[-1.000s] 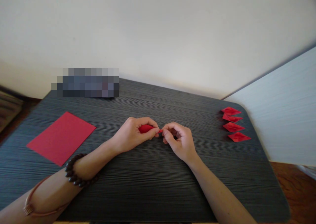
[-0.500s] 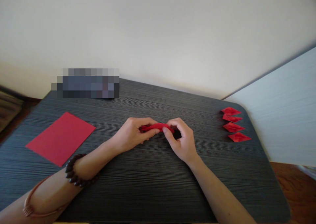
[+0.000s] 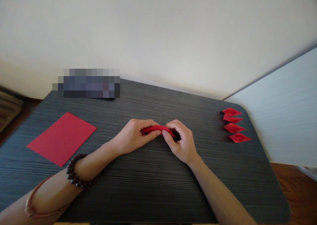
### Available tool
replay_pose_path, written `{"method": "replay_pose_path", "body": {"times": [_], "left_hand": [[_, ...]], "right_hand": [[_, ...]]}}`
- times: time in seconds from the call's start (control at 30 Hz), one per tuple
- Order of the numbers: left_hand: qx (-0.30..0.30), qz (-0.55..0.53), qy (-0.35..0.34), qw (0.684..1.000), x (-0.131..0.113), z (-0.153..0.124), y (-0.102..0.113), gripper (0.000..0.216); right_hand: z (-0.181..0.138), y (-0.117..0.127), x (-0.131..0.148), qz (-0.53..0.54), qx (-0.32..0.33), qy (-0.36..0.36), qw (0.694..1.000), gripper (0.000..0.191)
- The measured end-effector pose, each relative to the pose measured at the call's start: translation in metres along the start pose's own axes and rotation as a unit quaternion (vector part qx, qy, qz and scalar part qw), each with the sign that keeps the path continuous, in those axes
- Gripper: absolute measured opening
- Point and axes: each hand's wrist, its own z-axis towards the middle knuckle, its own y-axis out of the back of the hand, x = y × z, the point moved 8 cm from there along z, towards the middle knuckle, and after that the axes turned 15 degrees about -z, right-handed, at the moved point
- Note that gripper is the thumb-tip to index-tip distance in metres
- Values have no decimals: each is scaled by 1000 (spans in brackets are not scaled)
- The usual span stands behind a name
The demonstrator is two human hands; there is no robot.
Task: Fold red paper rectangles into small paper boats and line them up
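A folded piece of red paper (image 3: 160, 128) is held between both hands near the middle of the dark table. My left hand (image 3: 137, 134) pinches its left part, thumb on the near side and fingers behind. Gripping the right part with thumb and bent forefinger is my right hand (image 3: 180, 139). One pointed red end sticks out beneath the right fingers. The fingers hide much of the paper's shape.
A flat red paper sheet (image 3: 61, 139) lies at the left of the dark table (image 3: 138, 192). Several folded red paper pieces (image 3: 234, 128) stand in a column near the right edge. A pixelated object (image 3: 89, 86) sits at the back left, before the wall.
The right thumb and fingers have shifted slightly left along the folded paper. More of its pointed right end now shows, tilted downward. The left hand has barely moved.
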Motion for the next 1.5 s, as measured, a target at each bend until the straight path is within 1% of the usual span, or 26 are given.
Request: {"method": "replay_pose_path", "body": {"times": [0.1, 0.2, 0.27, 0.33, 0.4, 0.47, 0.63, 0.7, 0.83, 0.97, 1.17, 1.3, 1.5], "left_hand": [[-15, -38, 18, 999, 4, -1, 2, 20], [-68, -133, 42, 988, 11, -2, 9, 23], [-100, -180, 44, 978, 13, -2, 14, 23], [-103, -183, 40, 977, 12, -2, 14, 21], [-86, -167, 38, 982, 10, -2, 10, 17], [-76, -172, 30, 982, 9, -1, 8, 17], [-136, -217, -6, 967, 9, -4, 17, 25], [-142, -201, -14, 969, 8, -5, 19, 25], [-122, -141, -42, 982, 2, -6, 18, 18], [-123, -86, -68, 986, -5, -7, 19, 13], [-131, -47, -87, 986, -9, -8, 20, 12], [-125, -19, -98, 987, -9, -8, 20, 11], [-117, 28, -147, 982, -12, -8, 20, 8]], "right_hand": [[0, 0, -2, -1, -5, -8, 1000, 5], [-1, 3, -5, -1, -20, -22, 1000, 7], [0, 3, -5, 2, -21, -26, 999, 8], [0, 1, -4, 6, -9, -21, 1000, 5], [0, -1, -1, 9, 7, -9, 1000, 3], [-1, -1, 1, 9, 6, -2, 1000, 2], [-2, 5, 2, 17, -34, 0, 999, 2], [-2, 6, 3, 25, -38, 11, 999, 4], [-2, 6, 6, 23, -40, 34, 998, 10], [-2, 8, 6, 23, -56, 36, 998, 14], [-2, 13, 8, 15, -85, 42, 995, 17], [-3, 14, 10, 11, -93, 51, 994, 18], [-4, 17, 14, -4, -116, 78, 990, 18]]}}
